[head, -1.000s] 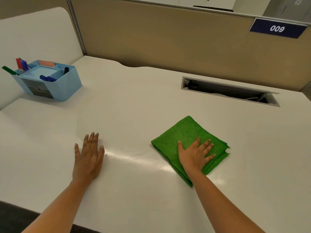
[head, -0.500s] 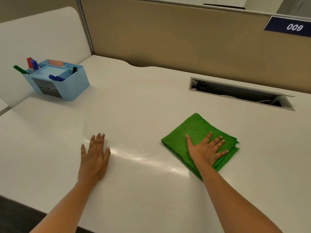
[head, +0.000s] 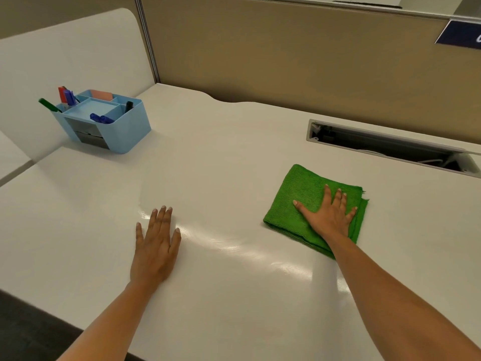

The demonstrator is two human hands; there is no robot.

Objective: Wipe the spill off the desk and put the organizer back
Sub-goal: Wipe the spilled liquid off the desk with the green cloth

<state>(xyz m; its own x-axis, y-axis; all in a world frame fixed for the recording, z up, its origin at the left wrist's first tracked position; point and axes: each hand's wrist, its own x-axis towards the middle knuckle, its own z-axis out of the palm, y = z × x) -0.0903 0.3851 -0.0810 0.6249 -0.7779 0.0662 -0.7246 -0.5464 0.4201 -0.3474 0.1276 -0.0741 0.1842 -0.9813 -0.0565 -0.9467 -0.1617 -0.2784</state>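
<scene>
A folded green cloth point(head: 299, 201) lies on the white desk point(head: 221, 157) at the right. My right hand point(head: 328, 214) presses flat on it, fingers spread. My left hand point(head: 156, 246) rests palm down on the bare desk to the left, holding nothing. Between the hands runs a glossy wet-looking streak point(head: 234, 246). A light blue organizer point(head: 122, 131) with markers and pens stands at the far left of the desk, well away from both hands.
A cable slot point(head: 390, 147) with its lid open cuts into the desk at the back right. Beige partition walls point(head: 286, 61) close off the back and a white panel the left. The desk's front edge runs under my forearms.
My right hand and the cloth have slid a little to the right and away from me. My left hand has stayed flat in place. The view has shifted slightly.
</scene>
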